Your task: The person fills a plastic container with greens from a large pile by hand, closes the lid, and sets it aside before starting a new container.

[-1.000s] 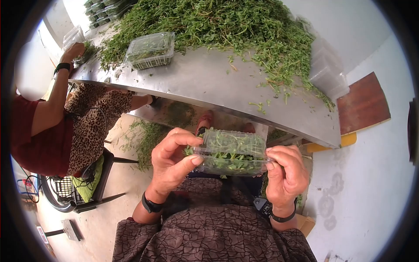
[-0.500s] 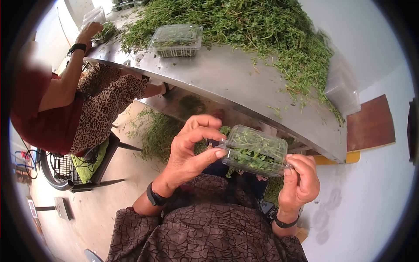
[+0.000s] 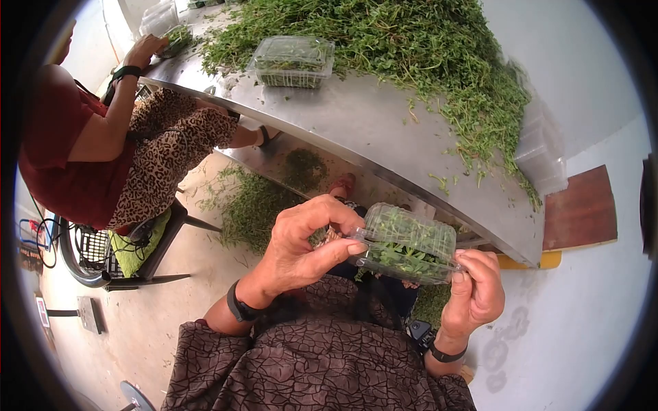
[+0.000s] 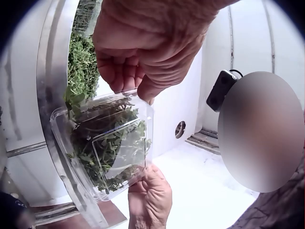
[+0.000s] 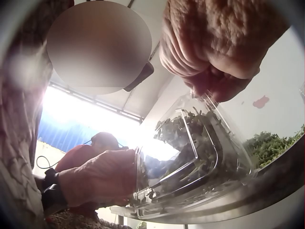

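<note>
A clear plastic clamshell box (image 3: 410, 252) of leafy green sprigs is held up between both hands, in front of the body and below the table edge. My left hand (image 3: 308, 243) pinches its left end between thumb and fingers. At the other end my right hand (image 3: 474, 291) pinches the edge near a corner. The left wrist view shows the packed sprigs (image 4: 112, 143) through the plastic, with a few leaves (image 4: 74, 100) poking out at one corner. From the right wrist, the right fingers (image 5: 219, 86) grip the box's rim.
On the metal table (image 3: 384, 113) lie a large heap of greens (image 3: 411, 48) and a filled box (image 3: 291, 61). Stacked clear boxes (image 3: 538, 147) stand at the right wall. At left another person (image 3: 82, 137) sits handling greens; more greens (image 3: 253, 209) lie on the floor.
The held box has moved to the right in the head view and now slants down toward its right end. Both hands keep hold of it. The head view has shifted, with the table scene sliding right.
</note>
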{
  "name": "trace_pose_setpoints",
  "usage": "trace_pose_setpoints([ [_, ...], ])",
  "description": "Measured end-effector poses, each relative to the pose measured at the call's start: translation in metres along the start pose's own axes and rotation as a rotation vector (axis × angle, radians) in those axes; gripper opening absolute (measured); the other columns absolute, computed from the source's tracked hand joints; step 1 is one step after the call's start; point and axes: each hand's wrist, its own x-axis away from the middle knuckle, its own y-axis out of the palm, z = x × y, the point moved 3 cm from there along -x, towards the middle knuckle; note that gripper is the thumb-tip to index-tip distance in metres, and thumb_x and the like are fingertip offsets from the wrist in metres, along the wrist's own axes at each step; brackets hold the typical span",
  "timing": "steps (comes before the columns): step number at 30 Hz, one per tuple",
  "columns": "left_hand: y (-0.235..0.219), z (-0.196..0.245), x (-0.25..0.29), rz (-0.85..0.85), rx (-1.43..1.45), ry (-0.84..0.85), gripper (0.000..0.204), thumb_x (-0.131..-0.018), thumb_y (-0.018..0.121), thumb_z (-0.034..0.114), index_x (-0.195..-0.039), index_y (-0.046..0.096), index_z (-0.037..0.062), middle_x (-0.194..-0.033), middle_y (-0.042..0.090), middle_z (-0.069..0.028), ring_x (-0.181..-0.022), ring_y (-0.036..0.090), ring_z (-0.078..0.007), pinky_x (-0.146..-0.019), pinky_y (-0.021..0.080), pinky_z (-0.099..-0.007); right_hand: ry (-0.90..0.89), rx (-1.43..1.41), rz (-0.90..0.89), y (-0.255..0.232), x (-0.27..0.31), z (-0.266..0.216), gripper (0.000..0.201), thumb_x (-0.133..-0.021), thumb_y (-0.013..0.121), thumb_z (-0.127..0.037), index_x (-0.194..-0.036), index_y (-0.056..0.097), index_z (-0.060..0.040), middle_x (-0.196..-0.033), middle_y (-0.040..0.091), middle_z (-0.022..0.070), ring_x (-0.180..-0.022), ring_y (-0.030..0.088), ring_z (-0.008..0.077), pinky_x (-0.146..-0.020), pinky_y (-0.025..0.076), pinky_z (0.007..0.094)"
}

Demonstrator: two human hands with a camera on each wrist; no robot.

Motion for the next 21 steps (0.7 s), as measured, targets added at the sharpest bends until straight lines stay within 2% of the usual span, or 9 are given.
trace_pose_setpoints([
  [2,0.0,0.002,0.0,0.008,0.02,-0.051,0.018,-0.074,0.073,0.008,-0.088,0.063,0.0036,-0.08,0.063,-0.0057,-0.07,0.059,-0.0181,-0.063,0.047,-0.0288,-0.006,-0.014,-0.005,0.0,-0.001,-0.001,0.012,-0.078,0.062,0.003,-0.09,0.062,0.0043,-0.086,0.064,0.0164,-0.072,0.059,0.024,-0.063,0.047,0.0297],
  [7,-0.002,0.009,-0.002,-0.014,-0.045,0.026,0.016,-0.071,0.071,0.004,-0.085,0.063,0.0033,-0.078,0.062,-0.0057,-0.068,0.058,-0.0172,-0.063,0.047,-0.0283,0.015,-0.005,-0.026,-0.002,-0.002,-0.001,0.012,-0.078,0.065,0.002,-0.09,0.063,0.0037,-0.086,0.065,0.0154,-0.07,0.059,0.0233,-0.062,0.047,0.0295],
  [12,-0.002,0.014,-0.002,-0.017,-0.134,0.126,0.015,-0.069,0.07,0.002,-0.081,0.061,0.0023,-0.075,0.064,-0.0075,-0.066,0.061,-0.0224,-0.06,0.048,-0.0308,0.038,-0.023,-0.06,-0.004,-0.004,0.0,0.013,-0.077,0.067,0.002,-0.09,0.065,0.0015,-0.086,0.065,0.0128,-0.068,0.058,0.0207,-0.059,0.046,0.0279],
  [15,0.0,0.014,0.0,0.0,-0.113,0.113,0.015,-0.07,0.072,0.007,-0.079,0.061,0.0013,-0.072,0.061,-0.0073,-0.065,0.057,-0.0195,-0.062,0.045,-0.0304,0.065,-0.033,-0.07,-0.006,-0.003,0.0,0.014,-0.076,0.068,0.003,-0.089,0.065,0.0007,-0.085,0.065,0.012,-0.067,0.057,0.02,-0.058,0.045,0.0272],
  [21,0.0,0.016,0.001,-0.028,-0.18,0.115,0.015,-0.07,0.071,0.005,-0.077,0.058,0.0015,-0.071,0.06,-0.0081,-0.065,0.058,-0.022,-0.061,0.047,-0.0327,0.022,0.027,-0.102,-0.008,-0.004,-0.001,0.016,-0.073,0.07,0.003,-0.087,0.065,-0.0004,-0.079,0.064,0.0101,-0.063,0.056,0.0197,-0.055,0.044,0.0274],
])
